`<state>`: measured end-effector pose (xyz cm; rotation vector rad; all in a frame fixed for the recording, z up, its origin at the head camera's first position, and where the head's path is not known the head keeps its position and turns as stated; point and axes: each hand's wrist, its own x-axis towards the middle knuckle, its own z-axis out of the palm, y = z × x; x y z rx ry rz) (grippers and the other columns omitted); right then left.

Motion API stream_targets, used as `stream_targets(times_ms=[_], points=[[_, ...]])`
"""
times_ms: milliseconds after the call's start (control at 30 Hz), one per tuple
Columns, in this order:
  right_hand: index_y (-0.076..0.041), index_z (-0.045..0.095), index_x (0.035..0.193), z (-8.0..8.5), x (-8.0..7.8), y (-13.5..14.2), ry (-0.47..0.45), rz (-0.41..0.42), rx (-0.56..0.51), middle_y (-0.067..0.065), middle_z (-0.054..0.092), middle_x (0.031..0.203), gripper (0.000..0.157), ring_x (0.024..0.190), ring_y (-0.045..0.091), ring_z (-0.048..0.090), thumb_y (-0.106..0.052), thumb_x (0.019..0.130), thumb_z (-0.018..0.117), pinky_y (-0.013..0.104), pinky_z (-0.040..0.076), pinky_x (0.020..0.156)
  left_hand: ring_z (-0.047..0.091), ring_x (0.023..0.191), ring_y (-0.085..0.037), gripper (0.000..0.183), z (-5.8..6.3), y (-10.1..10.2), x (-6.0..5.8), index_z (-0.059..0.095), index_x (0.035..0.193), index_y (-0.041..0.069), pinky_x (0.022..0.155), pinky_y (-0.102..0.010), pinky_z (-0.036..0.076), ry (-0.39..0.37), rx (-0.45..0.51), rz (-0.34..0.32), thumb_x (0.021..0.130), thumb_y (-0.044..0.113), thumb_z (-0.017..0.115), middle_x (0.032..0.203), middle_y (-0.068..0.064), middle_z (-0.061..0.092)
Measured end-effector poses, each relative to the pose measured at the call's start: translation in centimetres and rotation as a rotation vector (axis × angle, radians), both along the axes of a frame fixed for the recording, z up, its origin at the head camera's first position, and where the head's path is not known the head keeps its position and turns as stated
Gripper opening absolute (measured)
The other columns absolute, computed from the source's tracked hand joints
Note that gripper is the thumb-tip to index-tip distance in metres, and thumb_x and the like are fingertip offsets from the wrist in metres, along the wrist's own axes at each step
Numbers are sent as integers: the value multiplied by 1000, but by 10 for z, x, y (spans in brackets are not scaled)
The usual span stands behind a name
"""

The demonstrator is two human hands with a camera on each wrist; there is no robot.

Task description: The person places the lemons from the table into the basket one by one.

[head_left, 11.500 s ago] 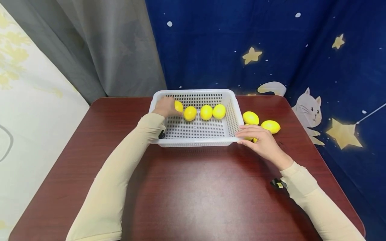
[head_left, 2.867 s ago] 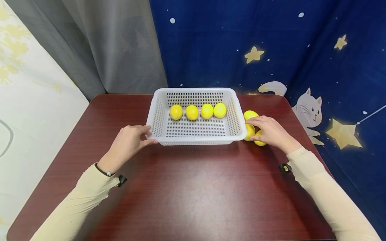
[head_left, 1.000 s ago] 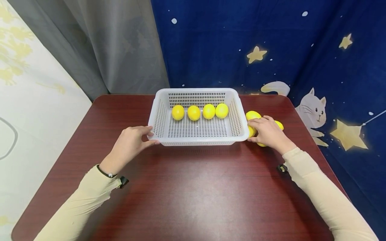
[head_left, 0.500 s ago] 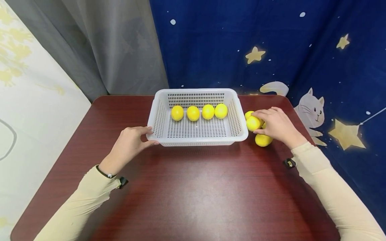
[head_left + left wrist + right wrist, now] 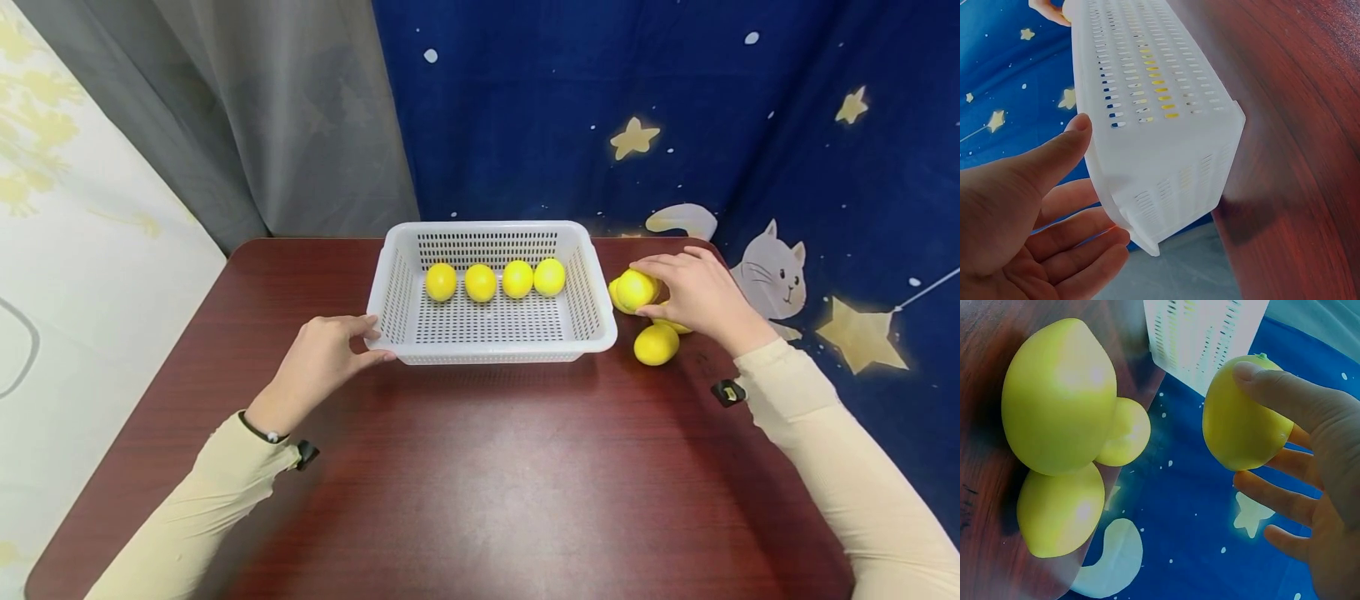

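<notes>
My right hand [image 5: 701, 296] pinches a yellow lemon [image 5: 637, 289] between thumb and fingers, raised above the table just right of the basket. In the right wrist view this lemon [image 5: 1241, 415] hangs clear of the other lemons, its stem tip near the thumb. At the left front corner of the white slotted basket [image 5: 487, 346], my left hand [image 5: 315, 362] holds the rim. The left wrist view has the thumb on one side of that corner and the fingers on the other. Inside the basket, several lemons [image 5: 480, 283] lie in a row toward the back wall.
Three more lemons rest on the table right of the basket: a front lemon [image 5: 656, 344], one partly under the right hand, and one behind the held lemon. The dark red table [image 5: 495, 467] ends at a blue star-patterned curtain [image 5: 525, 108] and a grey curtain [image 5: 315, 125].
My right hand has picked up a lemon beside the basket and raised it slightly rightward. Earlier my left hand was on a lemon inside the basket; since then it has moved to the rim.
</notes>
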<state>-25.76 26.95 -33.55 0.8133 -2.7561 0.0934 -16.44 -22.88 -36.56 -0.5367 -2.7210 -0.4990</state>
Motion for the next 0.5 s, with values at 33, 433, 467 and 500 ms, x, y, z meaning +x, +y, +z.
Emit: stream_targets(times_ms=[33,433,467,500], points=[[-9,66,125,0,0,0,4,2,-1,15,70,125,66,111,35,65,-32,69,90,58,38,106,57,62,-15,58,0,0,0,73,113,-2,52,-25,34,-3,-2,0,69,31,90,103,-16,77],[-10,65,128,22,-4,-9,0,15,19,15,69,126,67,117,35,63,-34,71,89,59,34,109,51,58,-12,49,4,1,-2,75,105,0,54,-25,39,5,-50,-31,70,32,89,88,-8,77],[-9,65,129,25,-4,-11,1,20,22,15,69,127,67,118,35,63,-34,71,89,59,34,109,51,58,-12,49,4,1,-2,75,105,0,54,-25,39,6,-50,-33,70,32,89,87,-8,77],[-9,64,129,28,-5,-12,1,26,26,15,69,127,67,118,36,62,-34,72,88,59,34,109,51,58,-12,48,4,1,-3,75,104,0,54,-25,39,8,-49,-34,70,32,89,87,-8,77]])
